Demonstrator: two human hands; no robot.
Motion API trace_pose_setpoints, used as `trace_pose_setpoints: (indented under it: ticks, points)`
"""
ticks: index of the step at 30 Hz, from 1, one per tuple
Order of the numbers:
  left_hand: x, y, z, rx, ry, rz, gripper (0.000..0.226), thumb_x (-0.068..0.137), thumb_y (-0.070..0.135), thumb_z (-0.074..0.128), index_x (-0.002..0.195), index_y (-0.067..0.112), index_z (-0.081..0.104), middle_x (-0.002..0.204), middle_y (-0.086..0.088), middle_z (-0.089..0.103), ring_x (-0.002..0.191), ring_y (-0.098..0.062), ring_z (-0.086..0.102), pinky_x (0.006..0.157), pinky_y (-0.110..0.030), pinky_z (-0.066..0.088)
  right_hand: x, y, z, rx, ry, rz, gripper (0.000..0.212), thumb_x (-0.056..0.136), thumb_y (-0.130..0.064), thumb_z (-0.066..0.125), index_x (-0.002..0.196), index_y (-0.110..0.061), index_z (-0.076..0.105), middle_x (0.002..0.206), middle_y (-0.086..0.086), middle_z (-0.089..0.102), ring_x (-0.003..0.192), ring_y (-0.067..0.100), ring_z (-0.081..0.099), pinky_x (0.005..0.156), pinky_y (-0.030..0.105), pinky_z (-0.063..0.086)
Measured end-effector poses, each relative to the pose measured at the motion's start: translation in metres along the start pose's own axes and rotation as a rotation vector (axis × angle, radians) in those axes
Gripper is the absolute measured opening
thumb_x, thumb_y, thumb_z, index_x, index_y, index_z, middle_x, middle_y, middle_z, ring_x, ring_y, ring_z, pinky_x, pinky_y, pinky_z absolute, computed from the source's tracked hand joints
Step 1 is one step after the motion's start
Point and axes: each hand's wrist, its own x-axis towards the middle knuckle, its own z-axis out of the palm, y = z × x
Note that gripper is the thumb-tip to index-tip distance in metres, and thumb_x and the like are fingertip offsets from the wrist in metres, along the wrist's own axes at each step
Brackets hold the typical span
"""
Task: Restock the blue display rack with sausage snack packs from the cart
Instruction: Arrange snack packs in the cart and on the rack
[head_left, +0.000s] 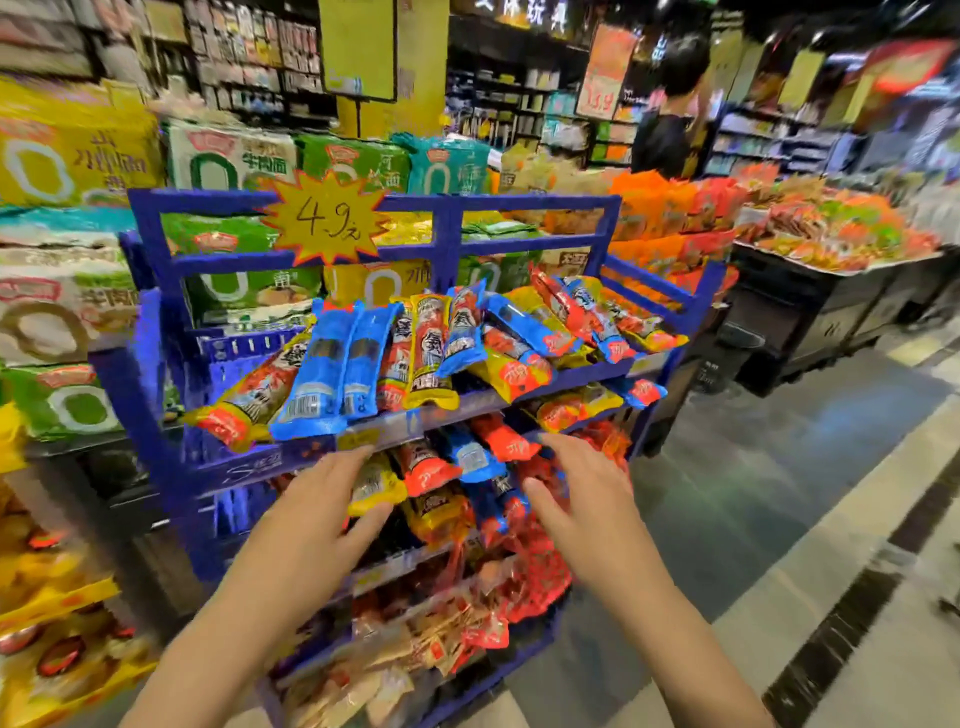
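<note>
The blue display rack (447, 223) stands in front of me with tiered shelves. Its top shelf holds several long sausage snack packs (332, 364) in blue, yellow and red wrappers, lying side by side and partly overlapping. The second shelf holds more sausage packs (431, 467). My left hand (317, 509) reaches toward the second shelf with fingers straight, holding nothing. My right hand (582, 493) hovers beside it, fingers spread and empty, just in front of the packs. The cart is not in view.
A yellow starburst price sign (324, 218) hangs on the rack's top rail. Stacked noodle packs (67, 156) fill the left. A dark island bin of snacks (831, 291) stands at right. A person in dark clothing (670, 124) stands behind. Tiled floor (779, 493) lies to the right.
</note>
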Motion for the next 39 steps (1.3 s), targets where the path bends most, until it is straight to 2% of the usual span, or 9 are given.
trace_pose_setpoints:
  ticks: [5, 11, 15, 18, 23, 30, 35, 37, 39]
  points:
    - [0.071, 0.027, -0.003, -0.040, 0.124, 0.023, 0.049, 0.094, 0.035, 0.048, 0.140, 0.024, 0.036, 0.139, 0.009, 0.043, 0.130, -0.010, 0.040, 0.101, -0.026, 0.032, 0.081, 0.016, -0.016, 0.084, 0.003, -0.070, 0.049, 0.092, -0.039, 0.050, 0.136, -0.017, 0.046, 0.135, 0.000, 0.050, 0.127, 0.020, 0.044, 0.105, 0.042, 0.036]
    - [0.142, 0.038, 0.009, 0.027, 0.140, -0.040, 0.043, 0.095, 0.024, 0.048, 0.136, 0.017, 0.040, 0.136, -0.001, 0.049, 0.127, -0.018, 0.045, 0.101, -0.032, 0.036, 0.159, 0.026, -0.006, 0.214, -0.058, -0.127, 0.044, 0.093, -0.030, 0.055, 0.133, -0.012, 0.047, 0.132, 0.006, 0.054, 0.124, 0.022, 0.048, 0.102, 0.037, 0.038]
    - [0.165, 0.042, 0.012, 0.122, 0.141, -0.147, 0.042, 0.095, 0.021, 0.049, 0.136, 0.015, 0.042, 0.131, -0.006, 0.051, 0.123, -0.024, 0.046, 0.099, -0.033, 0.034, 0.203, 0.019, 0.006, 0.237, -0.161, -0.106, 0.052, 0.094, -0.042, 0.048, 0.137, -0.014, 0.043, 0.135, 0.004, 0.053, 0.124, 0.022, 0.049, 0.100, 0.040, 0.042]
    - [0.170, 0.035, 0.005, 0.217, 0.204, -0.257, 0.040, 0.092, 0.023, 0.052, 0.130, 0.011, 0.048, 0.121, -0.010, 0.054, 0.117, -0.031, 0.049, 0.093, -0.042, 0.042, 0.229, 0.010, 0.017, 0.206, -0.246, -0.031, 0.054, 0.092, -0.052, 0.046, 0.128, -0.013, 0.046, 0.118, 0.009, 0.061, 0.112, 0.029, 0.056, 0.088, 0.041, 0.046]
    - [0.163, 0.032, -0.003, 0.360, 0.221, -0.420, 0.047, 0.093, 0.030, 0.052, 0.135, 0.011, 0.043, 0.130, -0.008, 0.050, 0.118, -0.029, 0.047, 0.089, -0.041, 0.044, 0.246, -0.003, 0.032, 0.167, -0.336, 0.005, 0.070, 0.089, -0.063, 0.042, 0.126, -0.005, 0.040, 0.115, 0.015, 0.060, 0.106, 0.034, 0.057, 0.082, 0.043, 0.048]
    - [0.152, 0.014, -0.013, 0.384, 0.261, -0.675, 0.050, 0.091, 0.040, 0.052, 0.131, 0.009, 0.044, 0.123, -0.014, 0.053, 0.115, -0.033, 0.048, 0.087, -0.044, 0.044, 0.247, -0.004, 0.042, 0.251, -0.296, 0.085, 0.074, 0.085, -0.056, 0.055, 0.131, -0.002, 0.035, 0.114, 0.014, 0.060, 0.103, 0.034, 0.058, 0.074, 0.039, 0.046]
    - [0.157, 0.009, -0.016, 0.427, 0.263, -0.711, 0.046, 0.092, 0.036, 0.054, 0.122, 0.002, 0.049, 0.111, -0.018, 0.060, 0.106, -0.036, 0.053, 0.090, -0.043, 0.041, 0.249, 0.001, 0.041, 0.510, -0.219, 0.208, 0.058, 0.083, -0.036, 0.063, 0.121, 0.002, 0.041, 0.089, 0.009, 0.053, 0.081, 0.030, 0.053, 0.064, 0.035, 0.037]
    - [0.159, 0.007, -0.016, 0.470, 0.222, -0.734, 0.042, 0.092, 0.039, 0.053, 0.113, 0.003, 0.052, 0.100, -0.015, 0.062, 0.095, -0.034, 0.055, 0.091, -0.041, 0.038, 0.249, 0.006, 0.039, 0.605, -0.183, 0.243, 0.055, 0.083, -0.032, 0.063, 0.120, 0.001, 0.041, 0.084, 0.006, 0.052, 0.078, 0.029, 0.052, 0.063, 0.034, 0.037]
    - [0.159, 0.004, -0.016, 0.467, 0.232, -0.770, 0.038, 0.092, 0.040, 0.052, 0.103, 0.004, 0.051, 0.078, -0.008, 0.055, 0.080, -0.032, 0.051, 0.080, -0.038, 0.039, 0.247, 0.008, 0.036, 0.695, -0.141, 0.240, 0.061, 0.077, -0.038, 0.062, 0.121, -0.002, 0.042, 0.087, 0.010, 0.055, 0.079, 0.029, 0.055, 0.063, 0.037, 0.041]
